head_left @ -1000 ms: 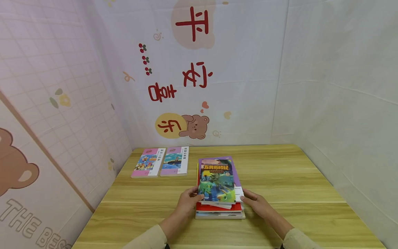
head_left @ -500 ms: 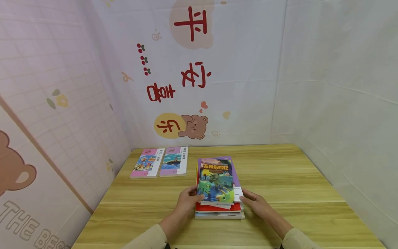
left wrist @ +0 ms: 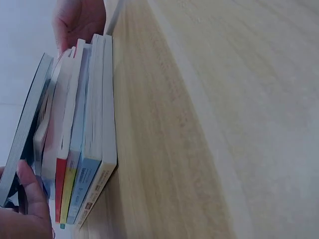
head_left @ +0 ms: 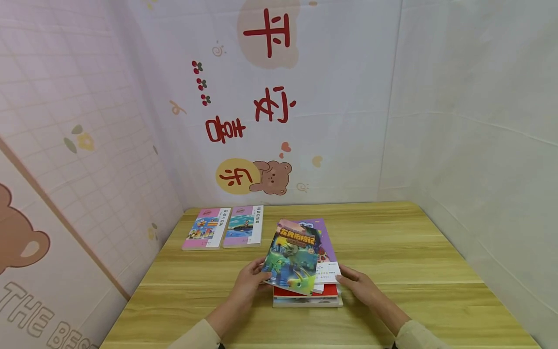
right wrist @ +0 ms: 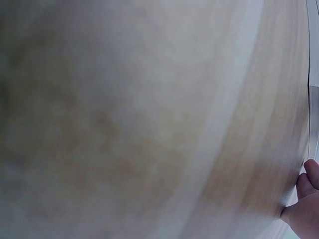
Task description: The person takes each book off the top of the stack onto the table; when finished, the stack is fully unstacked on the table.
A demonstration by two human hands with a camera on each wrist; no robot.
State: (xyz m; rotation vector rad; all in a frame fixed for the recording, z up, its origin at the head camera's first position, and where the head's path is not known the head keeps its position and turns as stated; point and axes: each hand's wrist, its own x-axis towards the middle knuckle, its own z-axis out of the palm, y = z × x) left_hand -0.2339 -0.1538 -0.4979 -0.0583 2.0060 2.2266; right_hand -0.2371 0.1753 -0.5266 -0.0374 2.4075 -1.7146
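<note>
My left hand (head_left: 247, 283) grips the lower left edge of a children's book with a dinosaur cover (head_left: 291, 259), its thumb on top. In the left wrist view this book (left wrist: 31, 114) is tilted and partly apart from the stack of books (left wrist: 94, 99). Beneath it, a purple-covered book (head_left: 329, 242) with a white lower strip lies uppermost on the stack. My right hand (head_left: 362, 286) holds that book's lower right edge, thumb on the white strip; its other fingertips are hidden in the head view. Red and white book edges show lower down.
Two pink-and-white books, one with a city picture (head_left: 202, 229) and one with a sea picture (head_left: 243, 227), lie side by side at the table's back left. The wooden table (head_left: 392, 242) meets cloth-covered walls at the back and sides.
My left hand has moved left with the dinosaur book, turning it askew and uncovering more of the purple book. My right hand has stayed at the stack's right side.
</note>
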